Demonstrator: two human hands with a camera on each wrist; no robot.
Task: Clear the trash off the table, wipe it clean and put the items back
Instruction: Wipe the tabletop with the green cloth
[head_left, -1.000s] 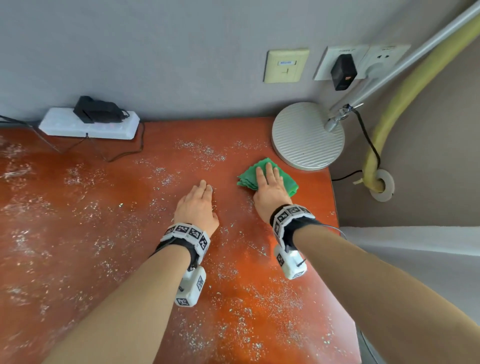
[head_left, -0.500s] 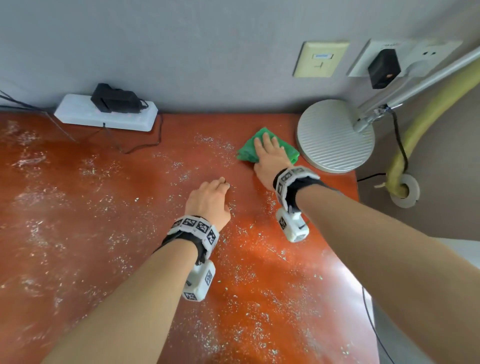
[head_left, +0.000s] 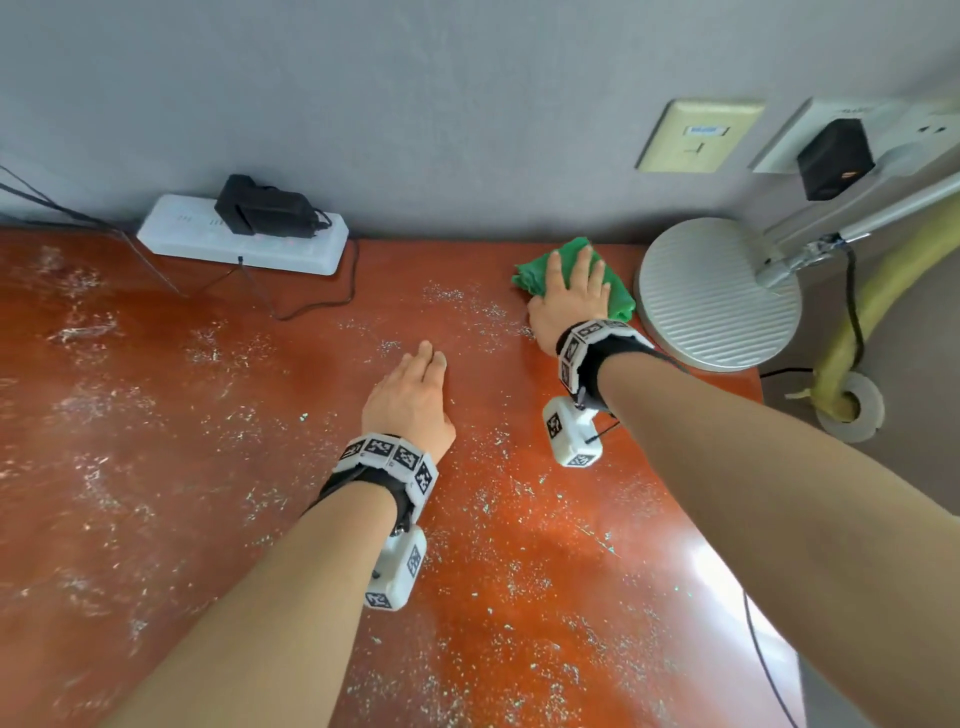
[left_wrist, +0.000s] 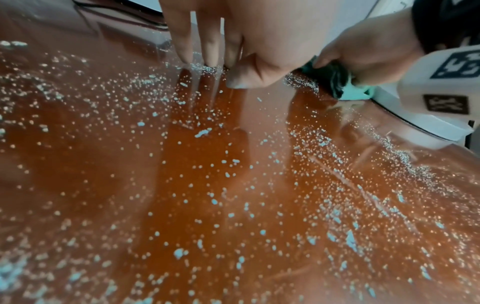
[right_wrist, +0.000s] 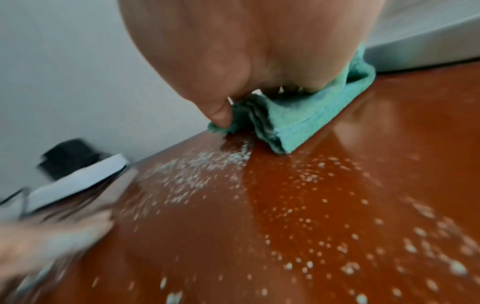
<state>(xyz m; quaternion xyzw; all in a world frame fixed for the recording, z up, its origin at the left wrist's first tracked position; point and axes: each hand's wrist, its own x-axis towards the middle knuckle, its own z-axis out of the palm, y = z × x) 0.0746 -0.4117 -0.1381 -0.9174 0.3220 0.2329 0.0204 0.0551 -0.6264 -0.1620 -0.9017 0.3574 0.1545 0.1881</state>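
Pressing green cloth (head_left: 618, 299), right hand (head_left: 571, 301) flat

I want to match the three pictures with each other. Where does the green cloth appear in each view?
Head: green cloth upper right, under the right hand, beside the lamp base.
Left wrist: right of centre, upper part, mostly hidden.
Right wrist: centre, upper half.
Shared landmark: white power strip.

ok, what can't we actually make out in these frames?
- Green cloth: mostly hidden under the right hand in the head view.
- Lamp: head cut off by the frame's right edge.
- Left hand: motion-blurred in the right wrist view.
- Wall plate: label too small to read.
- Power strip: sockets partly hidden by the black adapter.
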